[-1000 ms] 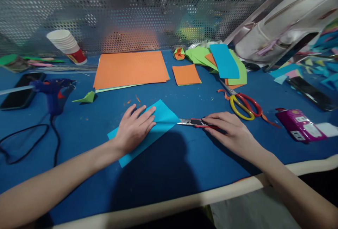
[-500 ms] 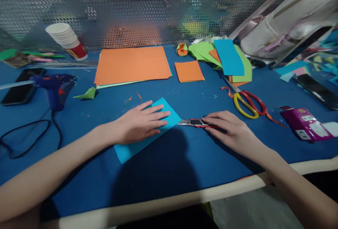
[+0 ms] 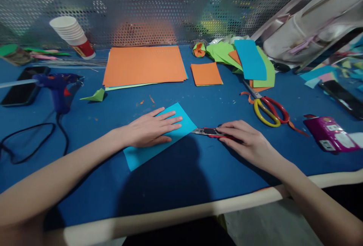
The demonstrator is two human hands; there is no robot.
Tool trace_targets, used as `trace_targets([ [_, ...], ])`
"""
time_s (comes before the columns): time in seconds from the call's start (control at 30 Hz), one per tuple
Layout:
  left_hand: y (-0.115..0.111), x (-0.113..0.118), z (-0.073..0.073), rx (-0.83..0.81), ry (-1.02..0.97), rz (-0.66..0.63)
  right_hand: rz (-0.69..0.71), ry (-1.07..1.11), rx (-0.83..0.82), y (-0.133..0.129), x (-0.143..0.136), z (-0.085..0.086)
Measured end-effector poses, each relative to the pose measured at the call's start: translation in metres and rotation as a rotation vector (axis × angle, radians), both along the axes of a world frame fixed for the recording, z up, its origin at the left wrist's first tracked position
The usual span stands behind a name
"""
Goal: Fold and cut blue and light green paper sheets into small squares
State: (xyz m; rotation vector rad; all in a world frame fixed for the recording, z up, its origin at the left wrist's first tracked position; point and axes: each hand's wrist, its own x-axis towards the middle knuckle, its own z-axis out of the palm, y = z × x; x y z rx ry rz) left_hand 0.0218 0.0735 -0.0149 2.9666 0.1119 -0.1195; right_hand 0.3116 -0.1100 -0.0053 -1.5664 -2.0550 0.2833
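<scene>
A folded-looking sheet of blue paper lies slanted on the blue table in front of me. My left hand rests flat on it, fingers spread, holding nothing. To the right, my right hand grips a red and black utility knife between thumb and fingers. The knife's metal blade points left, and its tip is at the right corner of the blue paper. Whether the tip is inside the paper's edge cannot be made out.
Behind lie an orange paper stack, small orange squares and green and blue paper pieces. Scissors and a purple pack sit at right; a glue gun, phone and paper cups at left.
The camera view has shifted slightly, so the objects behind appear a little higher and further right. Both hands, the knife and the blue paper keep nearly the same arrangement.
</scene>
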Motion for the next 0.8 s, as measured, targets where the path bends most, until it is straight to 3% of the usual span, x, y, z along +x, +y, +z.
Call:
trace_targets([
  [0.8, -0.001, -0.002, -0.002, -0.022, -0.058, 0.015, 0.015, 0.012, 0.017, -0.001, -0.018, 0.001],
])
